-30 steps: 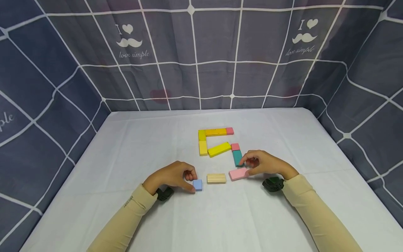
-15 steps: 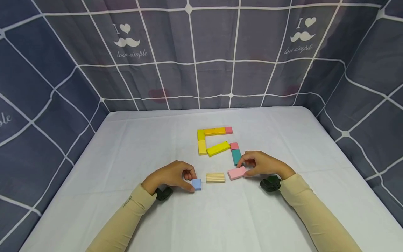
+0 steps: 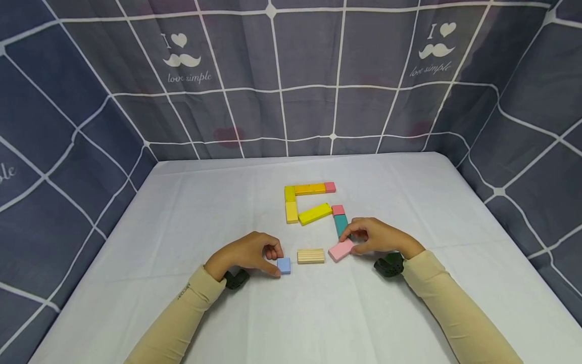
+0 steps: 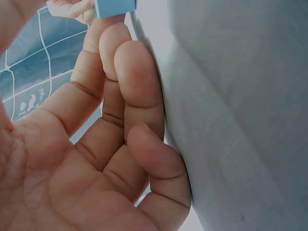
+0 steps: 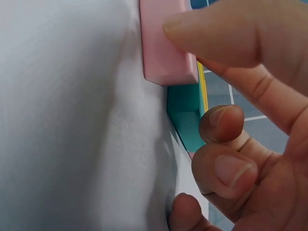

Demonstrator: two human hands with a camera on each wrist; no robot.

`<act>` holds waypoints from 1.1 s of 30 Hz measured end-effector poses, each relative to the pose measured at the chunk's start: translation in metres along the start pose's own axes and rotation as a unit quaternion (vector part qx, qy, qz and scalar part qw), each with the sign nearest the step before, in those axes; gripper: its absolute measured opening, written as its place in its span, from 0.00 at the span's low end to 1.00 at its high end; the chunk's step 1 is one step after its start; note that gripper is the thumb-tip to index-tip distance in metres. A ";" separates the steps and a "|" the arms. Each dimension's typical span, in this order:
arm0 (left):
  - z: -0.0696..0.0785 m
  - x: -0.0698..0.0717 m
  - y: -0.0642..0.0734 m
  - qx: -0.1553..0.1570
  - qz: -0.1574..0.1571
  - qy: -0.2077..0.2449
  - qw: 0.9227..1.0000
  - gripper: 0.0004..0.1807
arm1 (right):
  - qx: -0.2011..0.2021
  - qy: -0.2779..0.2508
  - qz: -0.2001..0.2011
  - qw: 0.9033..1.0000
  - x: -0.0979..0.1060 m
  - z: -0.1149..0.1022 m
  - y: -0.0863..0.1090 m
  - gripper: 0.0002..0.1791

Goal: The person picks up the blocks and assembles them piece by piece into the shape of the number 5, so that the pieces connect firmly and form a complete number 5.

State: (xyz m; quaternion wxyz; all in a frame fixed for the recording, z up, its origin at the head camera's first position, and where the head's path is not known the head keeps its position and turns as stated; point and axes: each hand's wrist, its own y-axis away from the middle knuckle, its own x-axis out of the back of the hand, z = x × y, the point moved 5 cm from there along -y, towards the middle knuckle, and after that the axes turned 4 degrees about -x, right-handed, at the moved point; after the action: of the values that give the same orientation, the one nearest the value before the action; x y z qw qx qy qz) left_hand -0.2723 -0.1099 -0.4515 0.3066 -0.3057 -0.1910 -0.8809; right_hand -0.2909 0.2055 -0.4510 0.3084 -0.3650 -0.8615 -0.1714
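Note:
In the head view my left hand [image 3: 249,253] pinches a small light-blue block [image 3: 284,266] between thumb and fingers on the white cloth. The same blue block [image 4: 115,7] shows at the top of the left wrist view, with the other fingers curled below it. My right hand [image 3: 379,236] grips a pink block [image 3: 341,250] by its right end, lying at a slant. Its thumb presses the side of the pink block [image 5: 168,43] in the right wrist view. Just behind stands a teal block [image 3: 340,225], partly covered by the fingers. A ridged wooden block [image 3: 311,256] lies between the blue and pink blocks.
Behind the hands, yellow blocks [image 3: 291,212] and an orange-yellow block [image 3: 310,189] form a corner, with a small pink block [image 3: 330,187] at its end. A bright yellow block [image 3: 315,214] slants toward another small pink block [image 3: 338,210]. A dark grid-patterned curtain [image 3: 309,116] surrounds the table.
My right hand has turned the pink block to a steeper slant, its right end swinging away from me toward the teal block. The left hand and blue block stay put.

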 end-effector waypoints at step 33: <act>0.000 0.000 0.000 0.001 0.002 -0.001 1.000 0.15 | -0.009 0.000 0.004 1.000 0.001 -0.002 0.000 0.13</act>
State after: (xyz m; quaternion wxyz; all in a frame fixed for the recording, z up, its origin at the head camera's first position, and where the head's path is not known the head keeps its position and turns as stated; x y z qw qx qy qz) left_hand -0.2725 -0.1097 -0.4515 0.3083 -0.3062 -0.1915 -0.8801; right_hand -0.2906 0.2052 -0.4492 0.3062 -0.3715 -0.8583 -0.1778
